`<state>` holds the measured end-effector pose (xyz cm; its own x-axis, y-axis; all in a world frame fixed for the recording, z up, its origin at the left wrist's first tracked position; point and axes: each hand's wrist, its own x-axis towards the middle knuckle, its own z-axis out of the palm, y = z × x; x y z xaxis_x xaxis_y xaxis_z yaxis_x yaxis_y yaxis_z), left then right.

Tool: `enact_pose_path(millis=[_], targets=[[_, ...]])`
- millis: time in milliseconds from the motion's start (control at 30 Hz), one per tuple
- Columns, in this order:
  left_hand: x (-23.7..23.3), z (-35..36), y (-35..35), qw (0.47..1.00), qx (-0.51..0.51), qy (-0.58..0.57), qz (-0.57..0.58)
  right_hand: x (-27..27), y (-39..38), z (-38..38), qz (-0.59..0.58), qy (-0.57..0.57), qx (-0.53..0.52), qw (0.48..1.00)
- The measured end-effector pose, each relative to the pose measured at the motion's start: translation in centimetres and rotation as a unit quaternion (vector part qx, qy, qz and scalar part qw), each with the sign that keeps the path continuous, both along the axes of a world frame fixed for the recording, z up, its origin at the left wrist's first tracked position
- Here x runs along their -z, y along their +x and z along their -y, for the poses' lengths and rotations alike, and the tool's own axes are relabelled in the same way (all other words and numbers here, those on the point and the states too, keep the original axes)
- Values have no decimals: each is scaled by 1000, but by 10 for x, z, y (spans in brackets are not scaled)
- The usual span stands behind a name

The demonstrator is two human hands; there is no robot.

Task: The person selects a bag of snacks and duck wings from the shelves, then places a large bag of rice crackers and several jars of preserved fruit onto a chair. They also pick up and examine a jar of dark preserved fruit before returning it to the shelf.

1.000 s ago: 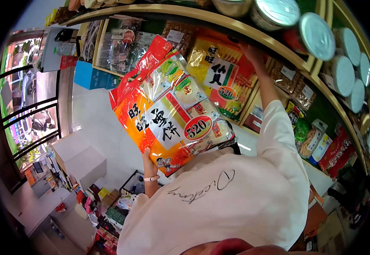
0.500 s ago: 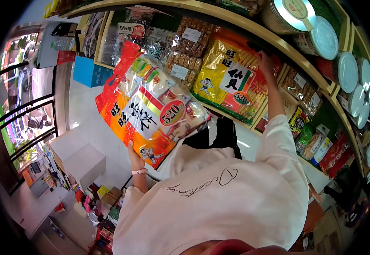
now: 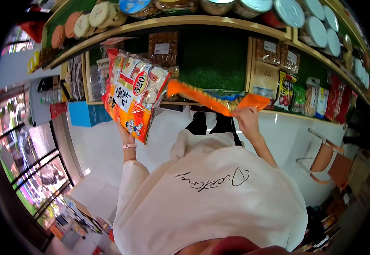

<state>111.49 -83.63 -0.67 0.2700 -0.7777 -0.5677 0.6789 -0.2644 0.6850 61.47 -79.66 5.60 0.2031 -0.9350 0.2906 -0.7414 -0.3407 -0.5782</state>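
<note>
the shelf (image 3: 212, 63) is pale wood, lined with fuzzy green turf (image 3: 223, 49). before its left part, the left hand (image 3: 126, 134) grips the lower edge of a bag (image 3: 129, 93), its fingers mostly hidden; the bag is plump, glossy plastic, orange and red, clear where wrapped pieces bulge. at the shelf's front edge, near the middle, the right hand (image 3: 247, 121) pinches a packet (image 3: 197, 96), seen edge-on as a long, shiny orange strip with crinkled ends. towards the shelf's left, a knobbly brown block (image 3: 163, 50) sits in clear wrap; above the shelf, round tubs (image 3: 316, 32) show smooth lids.

half a second ago a yellow and red packet lay on the shelf under the right hand; now bare turf shows there, and the bag tilts more steeply.
</note>
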Motion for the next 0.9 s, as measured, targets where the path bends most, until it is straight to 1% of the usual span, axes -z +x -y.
enact_pose_path(millis=[100, 200, 267, 333, 367, 467, 600, 667, 733, 767, 800, 833, 867, 900], targets=[[0, 42, -20, 998, 58, -11, -3, 8, -4, -43, -11, 30, -9, 999], [1, 79, -50, 994, 103, -9, 21, 22, -1, -76, -9, 7, -23, 1000], [7, 101, -72, 988, 154, 2, -22, 21, 2, -86, -7, 25, -8, 1000], [15, 123, -105, 978, 202, -49, 14, 23, 5, -86, -3, 22, 6, 1000], [23, 137, -115, 967, 245, -1, -63, 18, 4, -85, 4, 25, 8, 1000], [47, 177, -166, 944, 324, -22, -53, 16, 5, -80, 16, 27, 11, 999], [69, 223, -228, 906, 410, -19, -100, 16, 8, -79, 20, 36, 34, 999], [115, 252, -249, 907, 410, -24, -94, 10, 6, -77, 12, 38, 41, 998], [129, 270, -271, 906, 419, -35, -52, 13, 5, -75, 12, 45, 30, 998], [137, 276, -275, 895, 440, -45, 54, 12, 6, -74, 15, 41, 38, 998], [145, 283, -278, 874, 457, -48, 160, 12, 9, -68, 20, 35, 47, 998], [149, 284, -279, 862, 453, -40, 223, 9, 10, -61, 22, 36, 51, 998], [149, 288, -274, 862, 442, -30, 245, 5, 8, -58, 22, 41, 52, 998], [148, 288, -265, 872, 424, -24, 243, 5, 7, -49, 17, 21, 52, 998]])
